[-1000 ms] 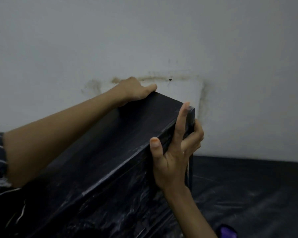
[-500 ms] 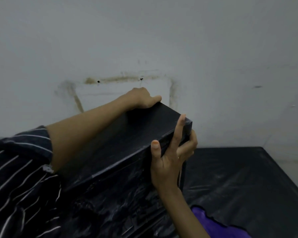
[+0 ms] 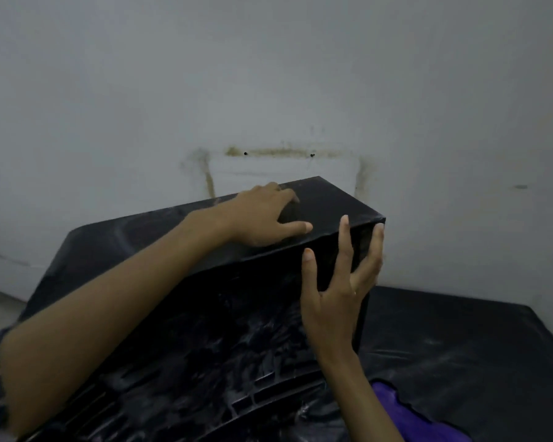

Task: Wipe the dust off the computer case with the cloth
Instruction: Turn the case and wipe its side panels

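A black computer case point(image 3: 326, 202) is standing on a black-covered desk point(image 3: 460, 339) against a grey wall. The left hand point(image 3: 265, 218) is resting flat on its top. The right hand point(image 3: 342, 282), fingers spread, is bracing its corner. A purple cloth point(image 3: 409, 416) is lying beside it, unheld.

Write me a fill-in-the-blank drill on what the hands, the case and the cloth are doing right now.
1. The left hand rests on the ____ face of the computer case.
2. The right hand has its fingers spread at the case's near ____ corner.
3. The purple cloth lies on the black sheet, held by ____ hand.

Missing words: top; right; neither
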